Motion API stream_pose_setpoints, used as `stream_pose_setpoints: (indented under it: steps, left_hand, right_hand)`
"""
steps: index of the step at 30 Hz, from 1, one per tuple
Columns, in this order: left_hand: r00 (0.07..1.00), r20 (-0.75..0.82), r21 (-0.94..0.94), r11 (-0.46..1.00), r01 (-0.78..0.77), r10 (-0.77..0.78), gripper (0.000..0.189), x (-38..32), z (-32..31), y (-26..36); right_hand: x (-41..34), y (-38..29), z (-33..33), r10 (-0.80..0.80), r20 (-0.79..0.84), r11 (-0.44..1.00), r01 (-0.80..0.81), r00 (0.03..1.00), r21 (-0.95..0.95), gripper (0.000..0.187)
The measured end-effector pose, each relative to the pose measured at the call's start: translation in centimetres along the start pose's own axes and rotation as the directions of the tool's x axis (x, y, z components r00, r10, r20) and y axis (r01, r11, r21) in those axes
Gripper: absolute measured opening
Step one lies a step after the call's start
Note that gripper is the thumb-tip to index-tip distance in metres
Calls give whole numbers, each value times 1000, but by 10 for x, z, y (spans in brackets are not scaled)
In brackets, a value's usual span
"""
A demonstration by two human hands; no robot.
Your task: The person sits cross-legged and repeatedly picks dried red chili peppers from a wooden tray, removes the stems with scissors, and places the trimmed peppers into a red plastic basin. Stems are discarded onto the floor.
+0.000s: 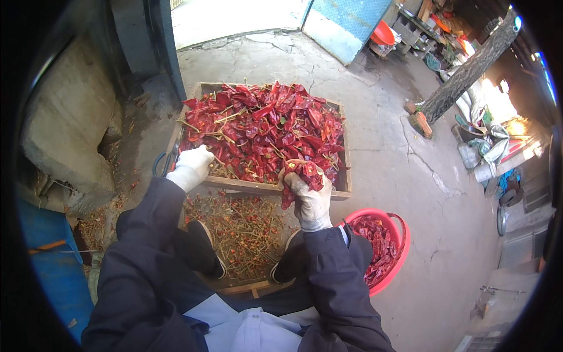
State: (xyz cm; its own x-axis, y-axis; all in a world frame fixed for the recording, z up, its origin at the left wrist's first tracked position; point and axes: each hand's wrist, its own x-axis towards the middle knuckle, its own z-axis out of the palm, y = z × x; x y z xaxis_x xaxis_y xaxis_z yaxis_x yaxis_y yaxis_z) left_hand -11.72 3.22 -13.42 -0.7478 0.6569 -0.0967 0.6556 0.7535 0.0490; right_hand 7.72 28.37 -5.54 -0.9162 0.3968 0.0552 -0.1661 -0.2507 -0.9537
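My right hand, in a pale, soiled work glove, grips a small bunch of dried red chili peppers. It is over the front edge of a shallow wooden crate. The crate is heaped with dried red peppers, many with stems. My left hand, in a whiter glove, is at the crate's front left corner with its fingers curled near some stems. Whether it pinches anything is hidden. Beside it, at the crate's left edge, is a cutting tool with blue and red handles, partly covered by the hand.
Loose stems and pepper scraps litter the floor between my shoes. A pink plastic bucket at my right holds red peppers. A concrete block stands left, a blue door ahead, and a wooden post at far right.
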Motion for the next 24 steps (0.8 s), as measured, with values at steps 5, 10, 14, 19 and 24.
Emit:
stream_pose_setpoints:
  steps: [5, 10, 14, 19, 24]
  left_hand:
    - [999, 35, -26, 999, 36, -35, 18, 0, 2, -1]
    - [999, 45, -124, 992, -23, 29, 21, 0, 1, -10]
    - [998, 57, -117, 993, -12, 19, 16, 1, -3, -12]
    - [992, -124, -151, 988, -7, -12, 14, 2, -9, -9]
    - [983, -78, -518, 849, 103, -166, 19, 3, -29, -16]
  right_hand:
    - [1, 2, -1, -2, -9, 993, 1, 1000, -119, 25]
    - [3, 0, 3, 23, -2, 971, -23, 1000, -236, 12]
    - [1, -1, 7, 73, 12, 978, -69, 997, -194, 13]
    - [2, -1, 9, 73, 24, 969, -65, 997, -239, 13]
    - [2, 1, 15, 101, 5, 979, -99, 995, -179, 11]
